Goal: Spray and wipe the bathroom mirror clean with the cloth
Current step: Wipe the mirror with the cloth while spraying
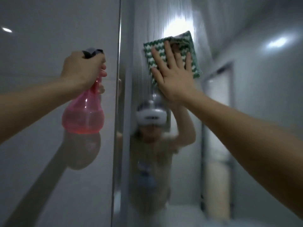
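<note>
Streaked, wet bathroom mirror glass [164,161] ahead. Pink translucent plastic spray bottle [83,112] left of it, neck gripped by curled left hand [81,69]. Green-and-white woven cloth [173,53] pressed flat on glass under right hand [175,74], fingers straight and spread.

My view is dim and grey, soft all over with blur. A ceiling lamp glares white off the mirror [164,112] above my cloth [191,46]; my arm's shadow darkens the wall [49,30], and the edges bend.
</note>
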{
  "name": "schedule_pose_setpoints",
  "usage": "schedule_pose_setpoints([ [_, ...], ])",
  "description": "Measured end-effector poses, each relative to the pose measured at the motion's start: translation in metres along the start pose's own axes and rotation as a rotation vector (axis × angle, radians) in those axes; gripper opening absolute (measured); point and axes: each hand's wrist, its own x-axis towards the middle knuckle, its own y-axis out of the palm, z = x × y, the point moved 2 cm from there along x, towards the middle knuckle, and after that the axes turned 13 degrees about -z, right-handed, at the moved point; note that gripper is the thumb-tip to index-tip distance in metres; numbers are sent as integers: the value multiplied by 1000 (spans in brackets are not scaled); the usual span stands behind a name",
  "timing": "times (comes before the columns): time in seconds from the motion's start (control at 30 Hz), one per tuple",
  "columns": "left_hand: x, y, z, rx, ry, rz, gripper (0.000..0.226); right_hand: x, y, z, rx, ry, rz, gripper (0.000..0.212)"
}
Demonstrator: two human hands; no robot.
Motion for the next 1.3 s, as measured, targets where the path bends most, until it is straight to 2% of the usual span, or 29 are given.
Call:
schedule_pose_setpoints([
  [0.2,-78,-21,38,44,-62,61,21,-157,6,38,39,-55,0,52],
  [0.37,-138,-48,79,93,-71,126,23,-274,-1,43,21,-43,75,50],
  [0.47,-175,-56,96,123,-43,173,20,-323,-3,32,-6,-33,112,49],
  [0.5,-186,-56,98,141,-38,189,26,-334,-4,27,-13,-30,119,49],
  [0.53,-197,-53,101,143,-43,201,34,-343,-4,23,-21,-30,121,49],
  [0.6,-212,-42,104,64,-106,203,31,-354,-6,14,-29,-45,124,50],
  [0.8,-229,1,95,-64,-127,263,18,-337,-7,-11,-35,-115,76,49],
  [0.9,-226,18,81,-78,-109,266,25,-300,-10,-42,-57,-69,24,48],
  [1.1,-210,55,40,-162,-91,243,21,-213,-17,-95,-111,51,17,52],
  [1.3,-180,107,-8,-233,-131,204,26,-113,-22,-120,-32,138,-9,54],
])
